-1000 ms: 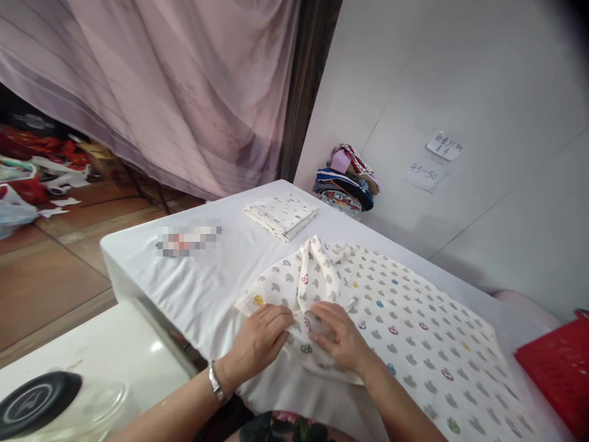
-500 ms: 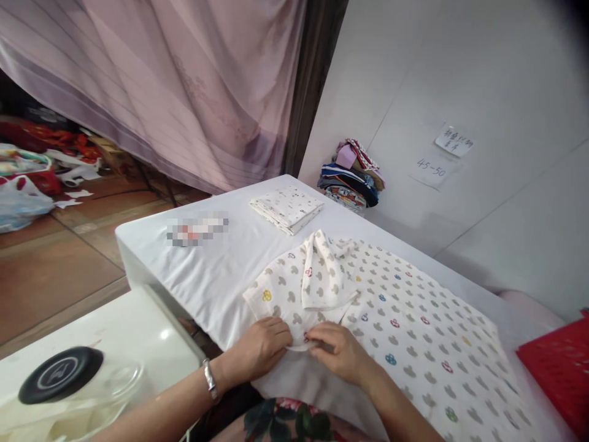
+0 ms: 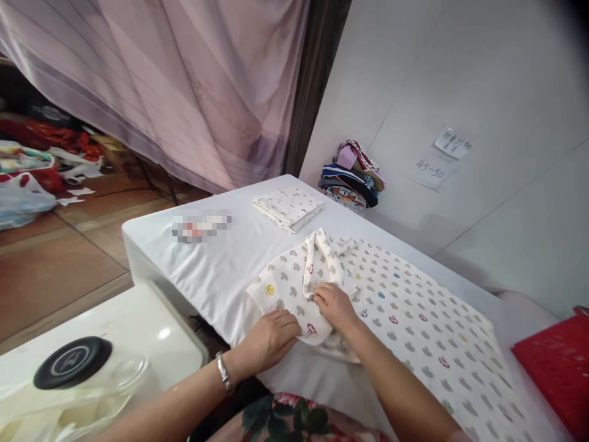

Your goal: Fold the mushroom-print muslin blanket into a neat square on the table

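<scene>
A cream cloth [image 3: 409, 307] printed with grey and a few coloured mushroom shapes is spread over the white-covered table. Its left end is bunched and folded over in front of me. My left hand [image 3: 272, 336], with a silver bangle at the wrist, has its fingers closed on the cloth's near left edge. Higher up and to the right, my right hand [image 3: 335, 307] pinches the folded-over part; its fingertips are partly hidden by the hand itself. Behind the bunched part lies a neatly folded cream cloth [image 3: 289, 205] with a small dark print.
A blurred-out item [image 3: 200, 227] lies at the table's left. On a lower white surface at my left sits a black round object [image 3: 72, 362]. Stacked fabrics [image 3: 350, 175] rest by the wall. A red basket [image 3: 556, 365] stands at right, and a pink curtain [image 3: 207, 80] hangs behind.
My right hand has moved up from the near edge onto the folded-over part of the cloth. My left hand has stayed near the left edge, shifting slightly right.
</scene>
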Demonstrator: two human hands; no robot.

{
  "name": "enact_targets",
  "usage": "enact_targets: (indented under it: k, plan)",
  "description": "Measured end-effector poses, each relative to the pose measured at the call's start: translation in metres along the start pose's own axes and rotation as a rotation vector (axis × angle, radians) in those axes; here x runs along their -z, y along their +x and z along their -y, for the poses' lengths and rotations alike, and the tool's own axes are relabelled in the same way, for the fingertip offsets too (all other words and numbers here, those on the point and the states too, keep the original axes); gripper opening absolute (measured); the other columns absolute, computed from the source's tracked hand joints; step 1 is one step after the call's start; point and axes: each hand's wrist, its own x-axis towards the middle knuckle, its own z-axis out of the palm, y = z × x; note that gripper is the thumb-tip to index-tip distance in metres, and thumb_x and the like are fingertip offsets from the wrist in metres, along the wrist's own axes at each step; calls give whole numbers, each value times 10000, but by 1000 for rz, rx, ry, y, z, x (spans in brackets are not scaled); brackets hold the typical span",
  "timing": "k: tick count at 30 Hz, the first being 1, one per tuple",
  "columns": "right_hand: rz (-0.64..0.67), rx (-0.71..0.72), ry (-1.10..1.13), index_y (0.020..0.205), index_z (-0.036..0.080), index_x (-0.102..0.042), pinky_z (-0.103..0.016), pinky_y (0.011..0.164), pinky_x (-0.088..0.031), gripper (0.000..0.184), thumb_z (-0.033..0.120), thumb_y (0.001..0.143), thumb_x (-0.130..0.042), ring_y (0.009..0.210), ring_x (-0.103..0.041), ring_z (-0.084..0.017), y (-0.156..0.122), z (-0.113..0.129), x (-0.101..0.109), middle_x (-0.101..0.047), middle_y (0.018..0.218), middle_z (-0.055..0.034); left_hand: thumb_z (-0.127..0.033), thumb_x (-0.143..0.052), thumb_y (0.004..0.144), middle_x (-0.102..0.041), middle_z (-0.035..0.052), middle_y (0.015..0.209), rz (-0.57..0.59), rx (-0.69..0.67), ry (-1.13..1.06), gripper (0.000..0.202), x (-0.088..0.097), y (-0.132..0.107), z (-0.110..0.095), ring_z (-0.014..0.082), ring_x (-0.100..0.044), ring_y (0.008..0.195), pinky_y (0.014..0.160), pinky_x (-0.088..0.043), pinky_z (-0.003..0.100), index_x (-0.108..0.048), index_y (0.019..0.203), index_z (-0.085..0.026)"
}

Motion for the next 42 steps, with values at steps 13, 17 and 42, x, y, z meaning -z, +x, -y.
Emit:
enact_targets:
  k: [13,17,42]
  plan:
    - [-540,-276,305,1073,184,-584,-328,837,-421,346,348,785,-483,971,-534,-195,83,-31,69,-577,1129,-84,-321,-469,803,-558,-24,654,-377,631,-380,183,31,49,35,93,-486,589,539,-382,203,-571,768,-174]
    - [-185,47,287,1126,224,-561,-355,905,-420,317,305,828,-488,1028,-529,-195,35,12,43,-584,1127,-66,-323,-476,795,-545,-35,628,-389,642,-408,184,27,52,47,84,-468,569,515,-357,191,-577,765,-172]
    - [-131,118,80,909,218,-612,-318,698,-434,207,179,869,-412,792,-528,-180,-7,65,67,-560,823,-43,-248,-478,827,-621,7,783,-160,313,-343,144,66,77,3,118,-556,718,644,-424,219,-606,845,-184]
